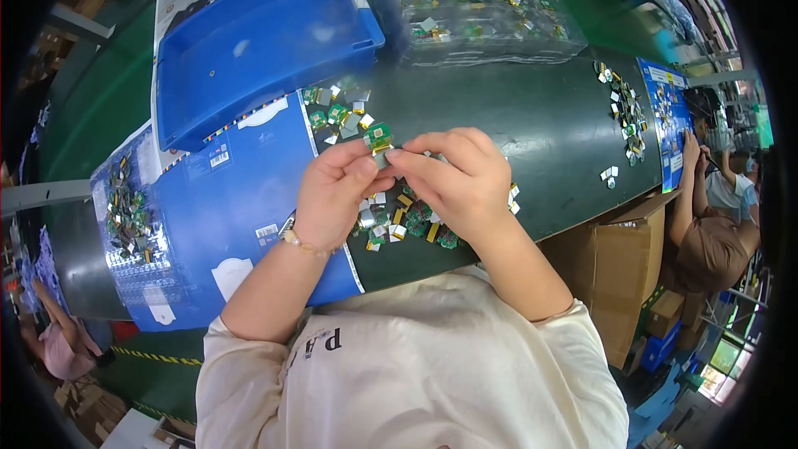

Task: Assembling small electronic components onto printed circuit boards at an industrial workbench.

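Over the dark bench, both my hands meet at a small green circuit board with a silver, yellow-edged piece at its lower end. My left hand pinches it between thumb and fingers from the left. From the right, my right hand is closed, thumb and forefinger at the board's lower edge. Beneath my hands lies a loose pile of green boards and silver-and-yellow pieces, partly hidden by them. A smaller scatter of like boards lies just beyond my left hand.
A blue plastic tray stands at the far left on blue printed card. Stacked clear blister trays hold boards at the back. More boards lie at the left and right. A cardboard box is near right; a co-worker sits beyond.
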Available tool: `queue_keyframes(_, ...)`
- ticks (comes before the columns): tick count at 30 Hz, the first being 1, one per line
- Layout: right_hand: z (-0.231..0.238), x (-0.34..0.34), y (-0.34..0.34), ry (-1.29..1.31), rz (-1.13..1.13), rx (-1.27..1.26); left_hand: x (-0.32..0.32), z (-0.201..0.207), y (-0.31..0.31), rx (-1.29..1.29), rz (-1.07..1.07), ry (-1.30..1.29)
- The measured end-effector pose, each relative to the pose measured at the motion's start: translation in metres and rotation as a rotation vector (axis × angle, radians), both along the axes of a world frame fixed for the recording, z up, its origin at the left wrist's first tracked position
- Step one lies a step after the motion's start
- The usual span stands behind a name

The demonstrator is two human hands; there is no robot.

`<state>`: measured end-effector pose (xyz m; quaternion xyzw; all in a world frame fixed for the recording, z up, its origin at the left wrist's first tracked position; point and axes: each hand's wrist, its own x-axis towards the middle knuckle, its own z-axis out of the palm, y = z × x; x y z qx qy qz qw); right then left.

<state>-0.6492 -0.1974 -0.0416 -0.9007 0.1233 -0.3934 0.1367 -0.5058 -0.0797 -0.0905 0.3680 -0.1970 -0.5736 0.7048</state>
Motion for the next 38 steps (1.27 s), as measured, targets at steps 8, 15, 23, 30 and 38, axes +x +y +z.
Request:
queue_keyframes(8, 0.01, -0.003, 0.005, -0.037, 0.036, 0.147, 0.001, 0.008, 0.005, -0.106, -0.099, 0.145)
queue_keyframes(15, 0.019, -0.004, 0.008, -0.016, 0.045, 0.312, -0.003, 0.012, 0.006, -0.139, -0.049, 0.121)
queue_keyframes(23, 0.019, -0.003, 0.01, 0.045, -0.011, 0.287, -0.005, 0.008, 0.007, -0.084, 0.008, -0.098)
queue_keyframes(30, 0.016, -0.004, 0.008, 0.077, -0.057, 0.199, -0.007, 0.024, 0.009, -0.011, 0.034, -0.293)
queue_keyframes(38, 0.005, -0.001, 0.001, 0.097, -0.054, 0.071, -0.002, 0.024, 0.008, 0.036, 0.019, -0.834)
